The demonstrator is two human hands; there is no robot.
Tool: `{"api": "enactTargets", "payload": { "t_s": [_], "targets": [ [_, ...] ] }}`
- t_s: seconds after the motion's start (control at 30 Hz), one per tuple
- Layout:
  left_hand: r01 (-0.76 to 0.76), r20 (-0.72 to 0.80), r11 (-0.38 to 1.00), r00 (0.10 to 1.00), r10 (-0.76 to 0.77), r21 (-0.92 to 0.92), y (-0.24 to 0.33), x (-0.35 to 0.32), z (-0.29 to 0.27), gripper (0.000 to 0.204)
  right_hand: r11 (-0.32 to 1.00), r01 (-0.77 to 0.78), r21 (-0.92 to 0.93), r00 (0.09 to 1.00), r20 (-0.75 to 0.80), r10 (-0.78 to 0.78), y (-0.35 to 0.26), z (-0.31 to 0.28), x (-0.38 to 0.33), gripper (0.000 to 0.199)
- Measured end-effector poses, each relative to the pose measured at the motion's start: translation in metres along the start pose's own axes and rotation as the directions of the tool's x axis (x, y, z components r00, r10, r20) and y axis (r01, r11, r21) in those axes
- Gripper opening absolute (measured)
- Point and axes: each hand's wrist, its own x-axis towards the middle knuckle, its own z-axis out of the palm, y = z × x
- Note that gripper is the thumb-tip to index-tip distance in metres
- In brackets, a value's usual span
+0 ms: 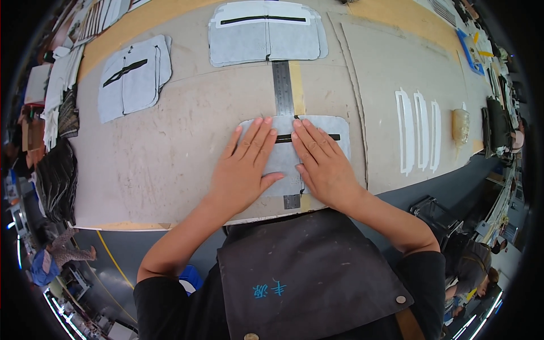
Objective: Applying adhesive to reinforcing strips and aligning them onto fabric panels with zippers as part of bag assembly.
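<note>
Dark-brown apron (317, 272) below, left hand (239, 173) and right hand (327, 170) lie flat, gripping nothing, on pale-grey round-cornered panel (282, 157), narrow black strip (283, 138) apparently fitted, slotted white strips (425, 130) rightward seemingly unused.

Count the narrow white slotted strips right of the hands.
3: left strip, middle strip and right strip, side by side on the table, right of the right hand. Any stacked beneath would be hidden.

One pale grey panel (288, 157), round-cornered, with a black strip (283, 138) across its upper part and a vertical centre line (301, 186), lies flat over a metal ruler (283, 88), its left side under the left hand (243, 161), its right under the right hand (327, 165).
</note>
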Motion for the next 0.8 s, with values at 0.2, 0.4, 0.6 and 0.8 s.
{"api": "enactTargets", "payload": {
  "t_s": [0.2,0.4,0.6,0.8],
  "targets": [
    [0.104,0.007,0.990,0.994,-0.106,0.099,-0.009,-0.018,-0.010,0.079,1.000,-0.009,-0.018,1.000,0.003,0.009,0.000,0.000,-0.002,0.055],
    [0.024,-0.064,0.998,0.998,-0.027,-0.059,0.010,0.005,-0.011,0.080,1.000,-0.008,-0.017,1.000,-0.009,0.008,-0.001,0.002,-0.001,0.054],
    [-0.055,-0.043,0.992,0.998,0.050,-0.114,0.026,0.018,0.007,0.084,0.984,-0.044,0.171,0.995,-0.084,0.059,0.002,0.008,-0.002,0.054],
    [-0.007,0.026,1.000,1.000,0.007,0.013,0.018,0.005,0.001,0.084,0.995,-0.020,0.095,0.998,-0.051,0.025,0.002,0.002,-0.003,0.053]
  ]
}}
